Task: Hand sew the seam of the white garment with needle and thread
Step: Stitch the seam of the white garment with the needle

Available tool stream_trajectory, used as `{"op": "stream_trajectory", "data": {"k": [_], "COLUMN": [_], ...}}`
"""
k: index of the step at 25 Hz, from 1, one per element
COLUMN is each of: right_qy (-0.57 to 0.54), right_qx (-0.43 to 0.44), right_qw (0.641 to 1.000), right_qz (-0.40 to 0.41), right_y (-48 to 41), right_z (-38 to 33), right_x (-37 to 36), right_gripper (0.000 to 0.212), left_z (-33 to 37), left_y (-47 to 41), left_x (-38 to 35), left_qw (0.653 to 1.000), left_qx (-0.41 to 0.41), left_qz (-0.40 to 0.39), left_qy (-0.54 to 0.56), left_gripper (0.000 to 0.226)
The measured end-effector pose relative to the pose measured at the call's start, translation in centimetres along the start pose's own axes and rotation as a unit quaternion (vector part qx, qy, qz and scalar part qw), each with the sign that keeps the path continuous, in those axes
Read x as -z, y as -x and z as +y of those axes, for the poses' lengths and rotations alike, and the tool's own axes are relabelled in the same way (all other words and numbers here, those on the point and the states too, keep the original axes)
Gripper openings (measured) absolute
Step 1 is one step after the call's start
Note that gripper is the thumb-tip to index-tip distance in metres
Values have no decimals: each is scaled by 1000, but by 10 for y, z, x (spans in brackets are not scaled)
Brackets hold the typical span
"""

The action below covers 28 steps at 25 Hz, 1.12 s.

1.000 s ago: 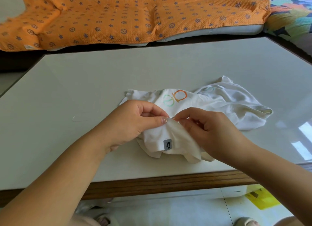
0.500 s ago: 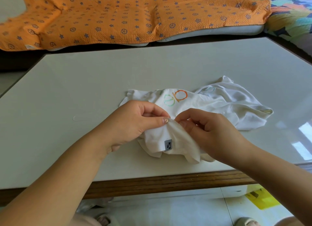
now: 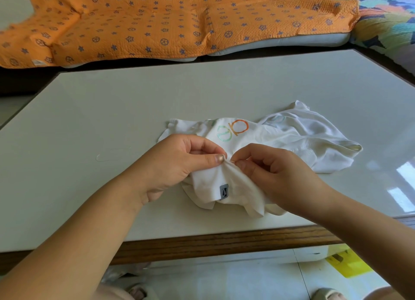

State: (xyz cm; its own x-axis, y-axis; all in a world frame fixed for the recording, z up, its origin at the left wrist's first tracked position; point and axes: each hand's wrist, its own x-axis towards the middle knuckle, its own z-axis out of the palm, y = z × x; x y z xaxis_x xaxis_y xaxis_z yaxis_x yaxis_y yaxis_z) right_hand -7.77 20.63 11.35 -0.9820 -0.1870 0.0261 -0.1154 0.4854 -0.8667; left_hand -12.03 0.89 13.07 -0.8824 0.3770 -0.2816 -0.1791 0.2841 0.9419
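**Hand-sewing a seam: stitch in progress.** The white garment lies bunched on the table, with its near portion gathered up between the two hands. The left hand pinches a raised fold of the cloth between thumb and forefinger, the other fingers curled beneath. The right hand meets it almost thumb-tip to thumb-tip, fingers curled, pinching at the same fold. A fine glint between the two thumbs is taken to be the needle, though it is too small to show its direction or eye. The thread cannot be traced at the fold. A faint pale loop on the table, well out beyond the left hand, may be its trailing length. A grey label sits on the cloth just below the meeting thumbs, and the printed letters lie just beyond them.

**Judged step:** passing the needle through the pinched seam edge.

- **Left hand:** it should hold both layers flat and lightly taut right beside the entry point, so that the edges are matched.
- **Right hand:** it should drive the needle a short way along the seam line, close to the edge and catching both layers, then regrip the emerging tip.
- **Pull:** it should be steady until the thread lies snug, but not so hard that the soft cloth puckers.
- **Risks:** the left thumb sits close to the point, so a prick is the likeliest mishap. Tangling of the loose thread is the other.
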Motion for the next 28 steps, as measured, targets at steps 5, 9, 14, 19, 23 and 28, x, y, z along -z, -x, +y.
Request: {"op": "stream_trajectory", "data": {"k": [5, 9, 14, 19, 23, 28], "right_qy": [-45, -64, -25, -18, 29, -20], "right_qx": [0, -21, -18, 30, 59, 3], "right_qw": [999, 998, 999, 999, 998, 999], "right_qz": [-9, -3, 11, -20, -16, 51], "right_y": [-2, -3, -2, 1, -1, -10], "right_z": [1, 2, 0, -3, -2, -2], "right_x": [-4, -7, -10, -12, -13, -2], "right_gripper": [15, 15, 8, 10, 3, 10], "left_z": [-2, -4, -4, -4, -5, -6], "left_y": [-1, -2, -4, -3, -3, -6], "left_x": [-3, -5, -12, -15, -17, -15], "left_qw": [1000, 999, 998, 998, 998, 998], "left_qx": [19, 31, 33, 40, 40, 42], "left_qz": [-10, 0, 3, 12, 16, 17], "left_qy": [22, 33, 59, 36, 43, 46], "left_gripper": [19, 20, 17, 16, 18, 18]}}
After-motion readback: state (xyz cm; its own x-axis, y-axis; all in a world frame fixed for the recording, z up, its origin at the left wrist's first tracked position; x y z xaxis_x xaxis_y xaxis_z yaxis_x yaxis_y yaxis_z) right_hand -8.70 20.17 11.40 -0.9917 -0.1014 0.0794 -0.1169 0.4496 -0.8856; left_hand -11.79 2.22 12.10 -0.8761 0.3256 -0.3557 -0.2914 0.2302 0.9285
